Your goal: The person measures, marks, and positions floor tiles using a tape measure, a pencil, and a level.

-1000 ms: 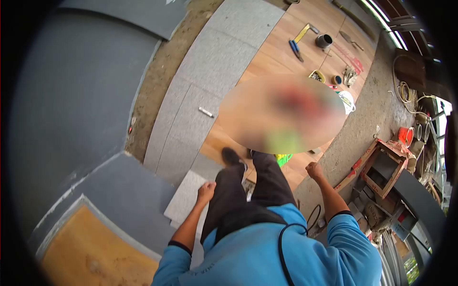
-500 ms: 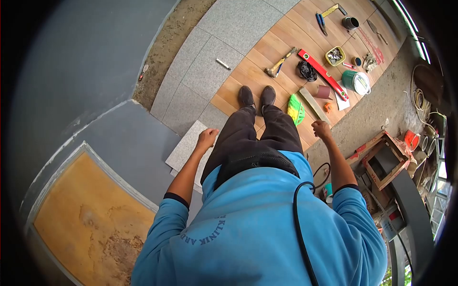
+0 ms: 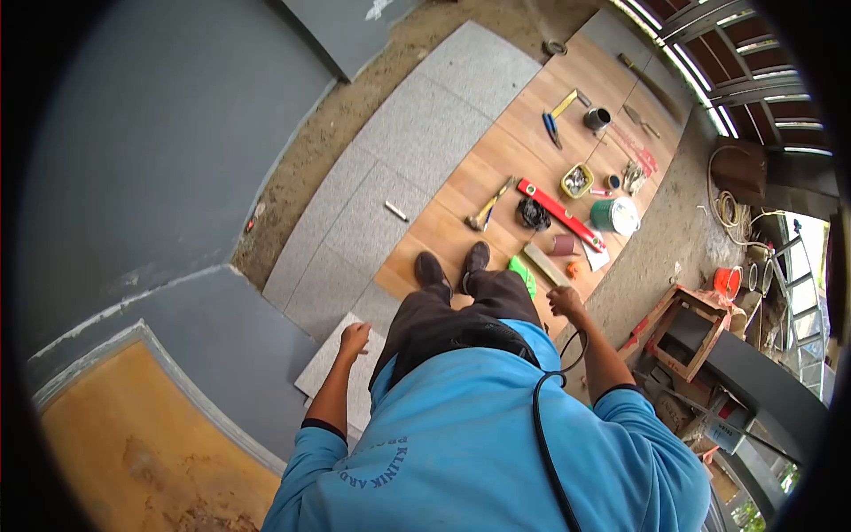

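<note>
My left hand hangs beside my left thigh with its fingers loosely curled and nothing visible in it. Below it lies a loose grey slab. On the other side, my right hand is also curled, held in the air near my right thigh, and no object shows in it. Closest to it in view are a wooden strip, a bright green item partly hidden by my leg, and a small orange thing. A red spirit level and a hammer lie ahead of my shoes.
Wood-look tiles adjoin grey tiles. On them are a black plastic bundle, a yellow tub, a teal bucket and a white stick. A wooden frame stands right; a grey wall rises left.
My view has tilted up and shifted, showing more floor and the gate at the far end. Both hands stay curled at my sides. The floor items appear lower and further left.
</note>
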### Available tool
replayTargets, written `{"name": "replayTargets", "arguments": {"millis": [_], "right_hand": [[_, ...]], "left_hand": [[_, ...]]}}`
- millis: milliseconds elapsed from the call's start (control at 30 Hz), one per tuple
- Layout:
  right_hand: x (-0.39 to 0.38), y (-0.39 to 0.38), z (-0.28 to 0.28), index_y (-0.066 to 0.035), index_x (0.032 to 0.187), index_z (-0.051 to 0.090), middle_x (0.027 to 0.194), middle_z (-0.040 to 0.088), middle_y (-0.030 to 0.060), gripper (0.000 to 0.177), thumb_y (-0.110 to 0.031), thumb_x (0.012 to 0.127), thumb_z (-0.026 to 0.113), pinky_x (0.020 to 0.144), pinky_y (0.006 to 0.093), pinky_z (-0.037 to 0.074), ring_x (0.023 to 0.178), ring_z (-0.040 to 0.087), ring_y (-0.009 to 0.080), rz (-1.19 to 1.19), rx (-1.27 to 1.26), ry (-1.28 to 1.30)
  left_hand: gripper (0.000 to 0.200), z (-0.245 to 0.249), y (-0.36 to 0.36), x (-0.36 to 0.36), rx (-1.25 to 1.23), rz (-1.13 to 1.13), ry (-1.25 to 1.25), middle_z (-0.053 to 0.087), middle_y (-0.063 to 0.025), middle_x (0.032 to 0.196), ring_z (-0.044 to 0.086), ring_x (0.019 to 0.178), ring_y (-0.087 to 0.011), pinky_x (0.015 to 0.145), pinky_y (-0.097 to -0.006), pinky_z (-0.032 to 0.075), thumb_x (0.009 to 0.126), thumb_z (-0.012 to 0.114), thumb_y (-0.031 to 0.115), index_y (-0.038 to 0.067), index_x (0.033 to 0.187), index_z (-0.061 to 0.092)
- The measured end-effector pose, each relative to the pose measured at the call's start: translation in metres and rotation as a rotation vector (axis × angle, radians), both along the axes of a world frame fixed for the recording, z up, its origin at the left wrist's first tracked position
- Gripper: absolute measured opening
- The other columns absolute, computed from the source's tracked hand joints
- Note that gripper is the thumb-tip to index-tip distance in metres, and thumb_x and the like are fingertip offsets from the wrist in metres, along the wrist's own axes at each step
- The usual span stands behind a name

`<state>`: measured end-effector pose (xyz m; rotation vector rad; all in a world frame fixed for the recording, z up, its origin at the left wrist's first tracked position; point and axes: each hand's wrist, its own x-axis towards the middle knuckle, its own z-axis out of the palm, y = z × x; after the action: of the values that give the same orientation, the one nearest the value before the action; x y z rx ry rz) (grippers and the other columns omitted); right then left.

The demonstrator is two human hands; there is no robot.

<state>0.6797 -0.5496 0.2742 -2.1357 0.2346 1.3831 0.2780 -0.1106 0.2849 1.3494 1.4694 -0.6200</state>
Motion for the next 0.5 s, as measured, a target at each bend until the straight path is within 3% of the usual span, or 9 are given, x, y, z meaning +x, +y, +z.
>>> {"name": "replayTargets", "arguments": {"millis": [67,167,500], "right_hand": [[0.002,-0.002,0.005,0.006,0.096,0.066,0.073,0.065,0.0132,0.025,-0.017,0.089,0.059,0.049,0.0330,0.054,0.056,0.064,0.0206,-0.057,0.009,0.008],[0.008,-0.015,0.019,0.004,0.097,0.066,0.076,0.064,0.0123,0.024,-0.017,0.089,0.060,0.052,0.0324,0.056,0.056,0.063,0.0202,-0.134,0.012,0.025],[0.044,-0.095,0.021,0.003,0.100,0.065,0.079,0.064,0.0138,0.025,-0.018,0.090,0.058,0.056,0.0342,0.058,0.061,0.065,0.0218,-0.426,0.007,-0.034]], "left_hand": [[0.044,0.003,0.010,0.001,0.001,0.016,0.037,0.063,-0.0109,0.088,0.064,0.077,-0.0221,0.060,-0.0427,0.060,0.089,0.061,0.038,0.000,0.110,0.065],[0.050,-0.005,0.023,0.014,-0.057,0.028,0.008,0.060,-0.0181,0.116,0.063,0.102,-0.0309,0.070,-0.0485,0.060,0.091,0.058,0.039,0.000,0.123,0.057],[0.048,0.008,0.009,0.162,-0.052,-0.124,-0.130,0.062,-0.0124,0.110,0.063,0.098,-0.0267,0.066,-0.0442,0.060,0.091,0.060,0.041,0.002,0.119,0.060]]}}
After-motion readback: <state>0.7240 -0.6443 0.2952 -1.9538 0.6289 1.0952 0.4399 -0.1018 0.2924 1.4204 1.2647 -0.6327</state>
